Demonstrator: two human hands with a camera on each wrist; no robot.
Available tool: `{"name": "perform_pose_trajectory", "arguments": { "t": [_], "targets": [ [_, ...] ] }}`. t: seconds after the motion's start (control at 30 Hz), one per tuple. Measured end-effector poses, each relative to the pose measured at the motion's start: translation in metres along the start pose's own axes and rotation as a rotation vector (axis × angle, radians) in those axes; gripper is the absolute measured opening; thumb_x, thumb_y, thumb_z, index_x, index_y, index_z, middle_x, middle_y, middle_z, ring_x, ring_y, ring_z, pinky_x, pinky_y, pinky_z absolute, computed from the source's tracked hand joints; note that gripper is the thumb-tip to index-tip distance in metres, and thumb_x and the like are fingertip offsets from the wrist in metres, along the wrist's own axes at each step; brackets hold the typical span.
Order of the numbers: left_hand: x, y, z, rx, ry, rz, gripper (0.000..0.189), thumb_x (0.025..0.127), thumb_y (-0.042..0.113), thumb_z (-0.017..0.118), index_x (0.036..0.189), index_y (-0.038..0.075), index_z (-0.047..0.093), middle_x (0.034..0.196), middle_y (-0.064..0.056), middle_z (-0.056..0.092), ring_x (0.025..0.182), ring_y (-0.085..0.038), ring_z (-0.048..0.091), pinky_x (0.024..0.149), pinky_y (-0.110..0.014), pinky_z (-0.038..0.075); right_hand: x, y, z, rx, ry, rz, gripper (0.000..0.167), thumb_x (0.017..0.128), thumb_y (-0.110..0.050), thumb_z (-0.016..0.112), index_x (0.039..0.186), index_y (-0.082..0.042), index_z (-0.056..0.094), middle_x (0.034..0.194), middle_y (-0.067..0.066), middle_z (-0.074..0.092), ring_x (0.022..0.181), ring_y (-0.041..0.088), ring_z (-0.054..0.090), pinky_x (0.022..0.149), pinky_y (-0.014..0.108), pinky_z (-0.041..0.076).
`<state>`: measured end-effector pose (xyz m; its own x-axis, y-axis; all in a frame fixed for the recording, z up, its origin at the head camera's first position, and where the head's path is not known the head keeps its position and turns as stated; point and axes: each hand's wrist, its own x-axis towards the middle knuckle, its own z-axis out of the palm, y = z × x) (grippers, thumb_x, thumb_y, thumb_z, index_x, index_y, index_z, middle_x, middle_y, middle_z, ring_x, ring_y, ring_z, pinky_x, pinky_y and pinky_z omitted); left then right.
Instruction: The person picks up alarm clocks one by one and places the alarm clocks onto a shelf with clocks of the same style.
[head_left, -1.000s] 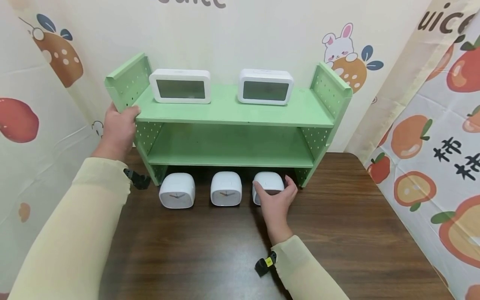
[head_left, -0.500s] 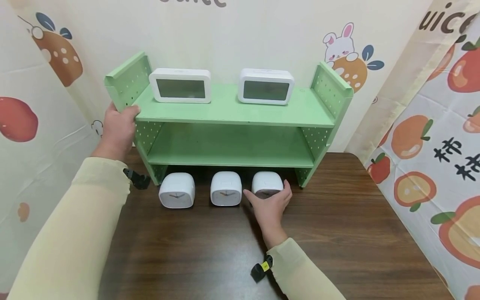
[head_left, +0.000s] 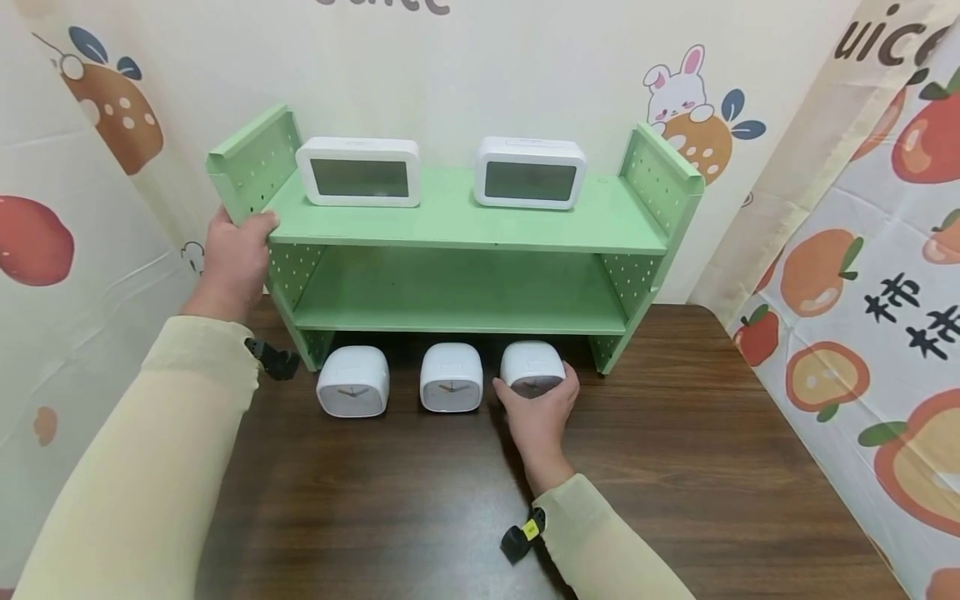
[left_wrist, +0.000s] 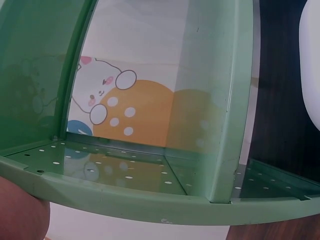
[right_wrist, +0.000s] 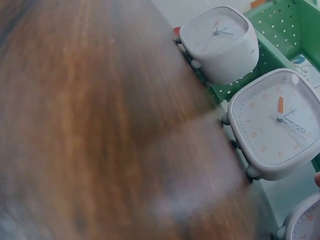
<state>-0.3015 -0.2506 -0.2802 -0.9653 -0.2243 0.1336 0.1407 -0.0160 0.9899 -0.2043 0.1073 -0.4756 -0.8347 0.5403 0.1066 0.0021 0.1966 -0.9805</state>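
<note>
Evidently, the rightmost white clock [head_left: 532, 358] is held on the brown surface [head_left: 675, 483], its sides spanned by the widely parted, curved thumb and fingers of the right hand [head_left: 540, 417]. Orange numerals such as 7 and 6 can be read on the middle clock [right_wrist: 275, 130]; "uice" and "柿" on the printed backdrop [head_left: 862, 329]. The right forearm is extended forward. The green shelf [head_left: 465, 292] is gripped at its side by the left hand [head_left: 234, 262].

"Where did the three dial clocks [head_left: 452, 375] stand?"
"In a spaced row on the table [head_left: 375, 500], along the front of the shelf unit [head_left: 465, 287]."
"And the two digital clocks [head_left: 532, 179]?"
"Side by side on its upper board [head_left: 450, 221]."
</note>
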Motion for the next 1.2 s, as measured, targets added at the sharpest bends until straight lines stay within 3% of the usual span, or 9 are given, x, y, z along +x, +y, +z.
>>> {"name": "perform_pose_trajectory", "arguments": {
  "t": [0.67, 1.2],
  "targets": [
    [-0.002, 0.002, 0.0, 0.0, 0.003, -0.009, 0.051, 0.104, 0.024, 0.055, 0.153, 0.023, 0.04, 0.151, -0.005, 0.047, 0.128, -0.018, 0.052, 0.116, -0.041, 0.035, -0.012, -0.011, -0.011, 0.02, -0.019, -0.032, 0.111, 0.07, -0.025, 0.096, 0.153, -0.012, 0.024, 0.148, 0.014, 0.031, 0.129, 0.031, 0.038, 0.105, 0.049, 0.036],
    [0.001, -0.003, 0.0, -0.033, 0.023, 0.01, 0.049, 0.103, 0.021, 0.058, 0.149, 0.02, 0.044, 0.143, -0.003, 0.052, 0.121, -0.016, 0.056, 0.111, -0.037, 0.041, -0.016, -0.03, -0.018, 0.069, -0.007, -0.087, 0.109, 0.07, -0.026, 0.098, 0.152, -0.015, 0.026, 0.148, 0.009, 0.031, 0.129, 0.026, 0.037, 0.105, 0.046, 0.036]
  ]
}}
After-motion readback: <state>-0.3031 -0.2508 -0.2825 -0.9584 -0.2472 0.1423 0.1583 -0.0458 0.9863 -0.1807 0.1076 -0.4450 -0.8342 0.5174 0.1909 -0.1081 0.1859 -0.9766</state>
